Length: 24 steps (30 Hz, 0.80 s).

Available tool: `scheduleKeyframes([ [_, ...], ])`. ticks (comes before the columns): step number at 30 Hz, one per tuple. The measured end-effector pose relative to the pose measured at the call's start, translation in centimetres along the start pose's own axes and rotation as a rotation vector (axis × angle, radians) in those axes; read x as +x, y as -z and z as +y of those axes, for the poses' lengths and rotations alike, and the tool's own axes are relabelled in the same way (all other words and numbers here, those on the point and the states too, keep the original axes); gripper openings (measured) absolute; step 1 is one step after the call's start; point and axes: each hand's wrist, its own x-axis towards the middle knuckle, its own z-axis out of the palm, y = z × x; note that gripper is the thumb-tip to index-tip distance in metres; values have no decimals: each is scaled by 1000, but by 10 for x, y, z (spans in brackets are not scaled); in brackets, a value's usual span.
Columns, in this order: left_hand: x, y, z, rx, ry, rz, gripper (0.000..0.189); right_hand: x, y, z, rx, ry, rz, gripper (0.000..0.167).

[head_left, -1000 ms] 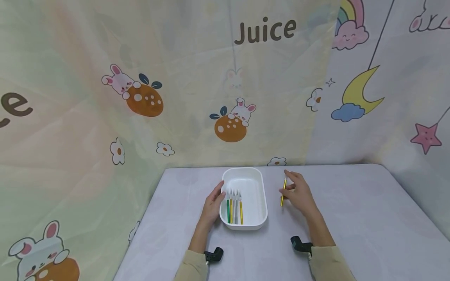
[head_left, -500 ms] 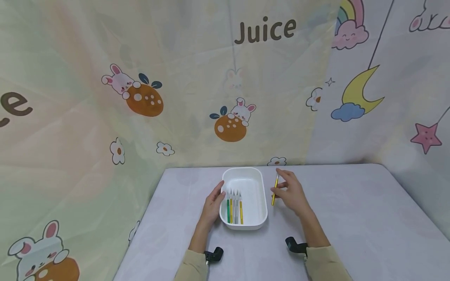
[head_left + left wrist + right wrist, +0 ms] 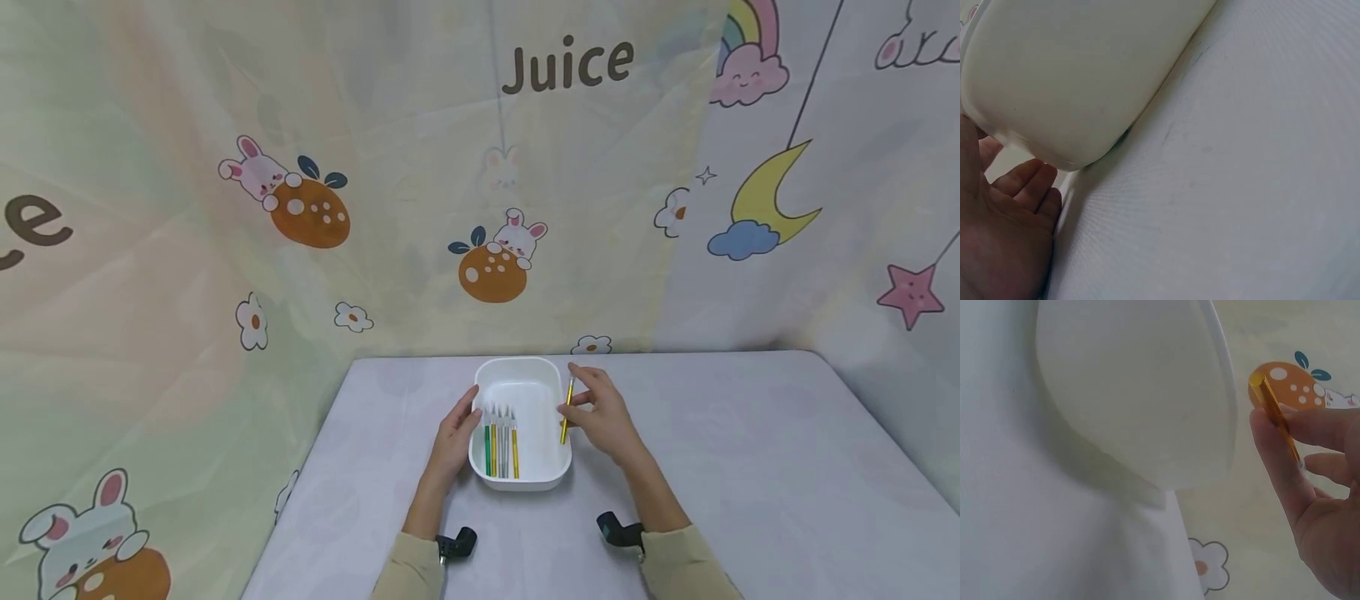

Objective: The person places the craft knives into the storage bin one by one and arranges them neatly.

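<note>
A white rectangular tray [image 3: 542,454] with rounded corners stands on the table. My left hand [image 3: 452,435] holds its left side, with the thumb at the rim and fingers against the outer wall [image 3: 1079,81]. Inside, along the tray's left half, several slim pen-like tools [image 3: 502,450] lie side by side. They have green, gold and silver handles and pale pointed tips. My right hand [image 3: 606,421] pinches a gold pen-like tool [image 3: 1275,419] between thumb and fingers. In the head view this tool overlaps the tray's right rim, its pale end pointing away from me.
A white cloth [image 3: 765,450] covers the table. Behind it and at both sides hang printed curtains [image 3: 405,167]. Black wrist cameras [image 3: 621,530] sit at both of my sleeves.
My right hand has moved left with the gold pen-like tool, from beside the tray to its right rim. The left hand and tray have stayed in place.
</note>
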Motion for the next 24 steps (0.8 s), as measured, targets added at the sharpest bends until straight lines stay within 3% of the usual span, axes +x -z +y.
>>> scheduleKeyframes([
  [24, 0, 1, -1, -14, 1, -13, 46, -5, -35, -7, -79, 12, -45, 81],
])
